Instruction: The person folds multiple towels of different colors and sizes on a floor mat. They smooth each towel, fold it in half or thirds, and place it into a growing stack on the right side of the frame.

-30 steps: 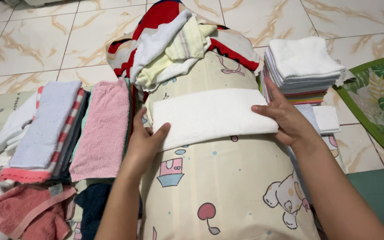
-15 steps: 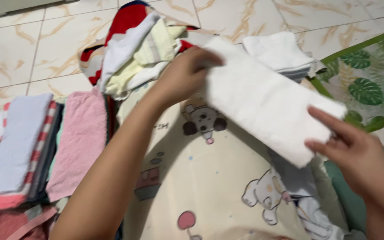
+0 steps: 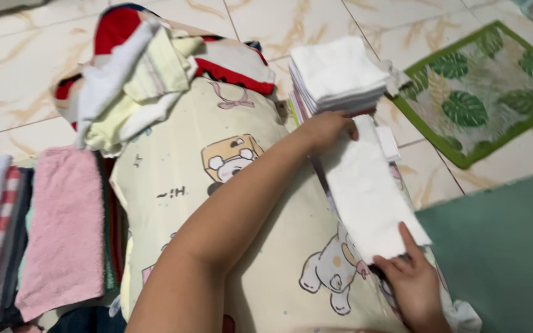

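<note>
Two hands pinch the folded white towel (image 3: 368, 194) by its ends, left hand (image 3: 328, 129) far, right hand (image 3: 409, 285) near, at the cushion's (image 3: 229, 203) right edge; soft, light, floppy, so best supported at both ends.

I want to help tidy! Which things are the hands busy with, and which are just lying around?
Busy with: folded white towel, held by left hand and right hand.

Lying around: white towel stack, pink towel, unfolded heap, leaf-print mat.

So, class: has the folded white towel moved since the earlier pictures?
Yes. The folded white towel has gone from the cushion's middle to its right edge, below the white cloth stack.
</note>
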